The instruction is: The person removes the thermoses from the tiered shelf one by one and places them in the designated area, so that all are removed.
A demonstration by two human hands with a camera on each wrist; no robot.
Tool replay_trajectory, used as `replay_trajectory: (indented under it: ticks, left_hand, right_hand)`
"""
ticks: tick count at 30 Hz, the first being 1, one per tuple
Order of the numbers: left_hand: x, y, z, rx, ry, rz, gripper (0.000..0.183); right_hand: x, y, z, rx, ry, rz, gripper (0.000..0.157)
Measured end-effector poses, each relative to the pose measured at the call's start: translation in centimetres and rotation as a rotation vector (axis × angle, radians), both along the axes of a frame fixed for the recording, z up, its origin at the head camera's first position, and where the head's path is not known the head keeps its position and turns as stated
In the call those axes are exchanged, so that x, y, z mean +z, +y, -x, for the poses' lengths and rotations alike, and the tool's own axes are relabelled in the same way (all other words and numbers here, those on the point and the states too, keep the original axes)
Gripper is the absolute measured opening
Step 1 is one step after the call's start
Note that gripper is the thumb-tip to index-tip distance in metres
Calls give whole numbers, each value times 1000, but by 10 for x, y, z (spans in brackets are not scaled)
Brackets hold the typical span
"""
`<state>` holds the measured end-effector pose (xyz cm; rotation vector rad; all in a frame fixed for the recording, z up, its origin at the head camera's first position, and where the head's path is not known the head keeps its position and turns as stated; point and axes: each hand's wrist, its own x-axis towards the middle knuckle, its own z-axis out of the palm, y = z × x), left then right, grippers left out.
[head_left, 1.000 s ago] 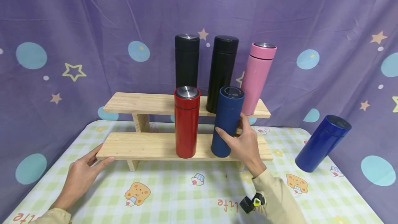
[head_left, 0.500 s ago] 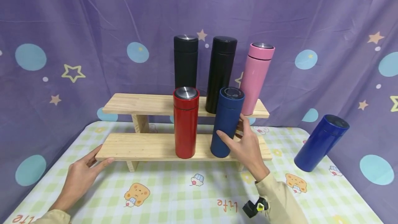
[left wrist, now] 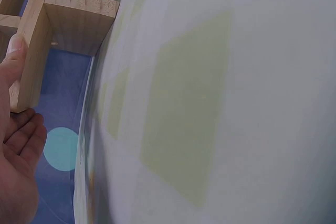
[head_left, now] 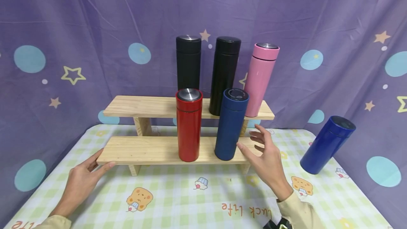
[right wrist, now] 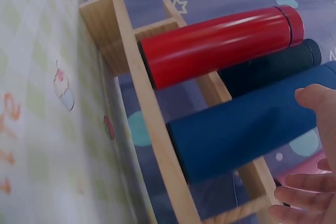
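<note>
My left hand (head_left: 82,181) grips the left end of a two-tier wooden display stand (head_left: 140,148), its thumb on the lower board's edge. In the left wrist view, the thumb and curled fingers are on either side of that board end (left wrist: 32,72). A dark blue thermos bottle (head_left: 231,126) stands upright on the lower board, right of a red thermos bottle (head_left: 189,126). Just right of the blue bottle, my right hand (head_left: 268,162) is spread with nothing in its grasp. In the right wrist view, its thumb (right wrist: 310,97) overlaps the blue bottle; contact is unclear.
Two black thermos bottles, one matte (head_left: 189,63) and one glossy (head_left: 224,77), and a pink one (head_left: 261,80) stand on the upper board. Another blue bottle (head_left: 326,146) stands on the checked tablecloth (head_left: 171,193) at right. A purple curtain (head_left: 101,20) hangs behind.
My right hand has let go of the blue thermos bottle and moved right, its fingers spreading. The bottle stays on the lower board. My left hand keeps its place on the stand.
</note>
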<state>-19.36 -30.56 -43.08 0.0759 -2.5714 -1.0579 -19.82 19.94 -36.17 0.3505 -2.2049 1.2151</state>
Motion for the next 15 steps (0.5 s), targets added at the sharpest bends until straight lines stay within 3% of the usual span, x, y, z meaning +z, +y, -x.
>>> replay_trajectory:
  ticks: [15]
  left_hand:
    - [-1,1,-1,0,1,4,81]
  right_hand:
    - [-24,64,-26,-199,-52,-83,74]
